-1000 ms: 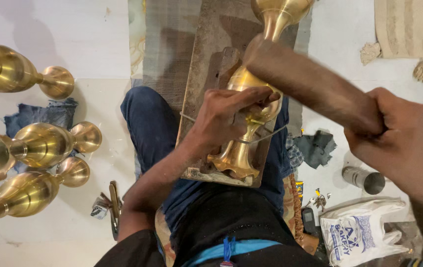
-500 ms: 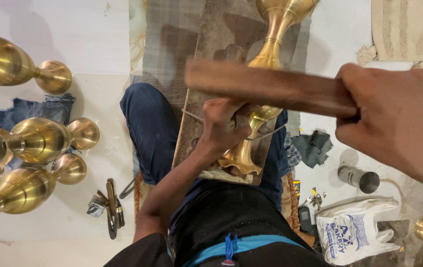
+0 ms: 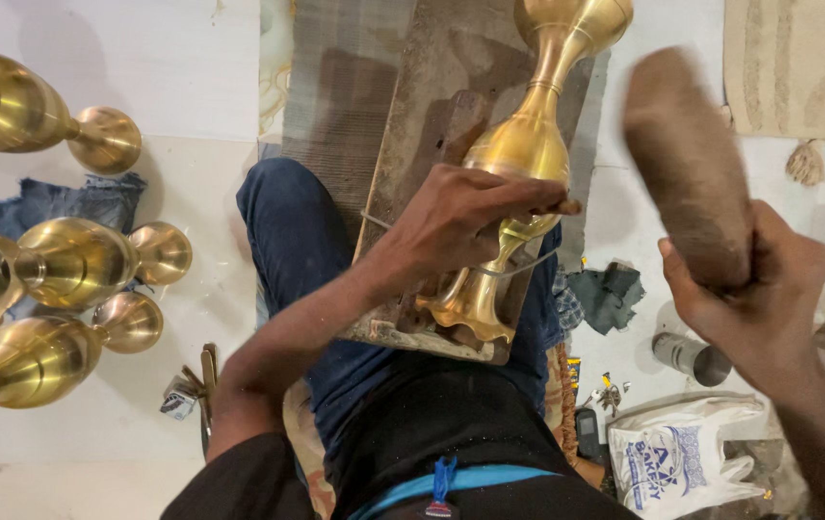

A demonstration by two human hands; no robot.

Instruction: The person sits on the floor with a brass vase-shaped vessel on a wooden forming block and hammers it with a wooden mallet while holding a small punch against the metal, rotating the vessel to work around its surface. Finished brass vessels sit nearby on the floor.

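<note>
A tall brass lamp stand (image 3: 526,144) lies along a worn wooden board (image 3: 429,116) that rests on my lap. My left hand (image 3: 465,217) presses down on the stand's narrow waist and holds a small tool against the metal; the tool's tip shows at the fingertips. My right hand (image 3: 754,289) is raised to the right of the stand, gripping a thick wooden mallet (image 3: 687,169) that points up and is blurred. The stand's flared brass base (image 3: 465,308) sits near my belly.
Several finished brass stands (image 3: 56,260) lie on the white floor at left, over blue cloths (image 3: 75,202). Pliers (image 3: 208,371) lie by my left thigh. At right are a dark rag (image 3: 610,294), a metal cylinder (image 3: 692,358), a white plastic bag (image 3: 687,462) and a beige rug (image 3: 798,67).
The mallet swung from lying across the stand to upright at the right, away from it. My left hand stayed on the stand's waist.
</note>
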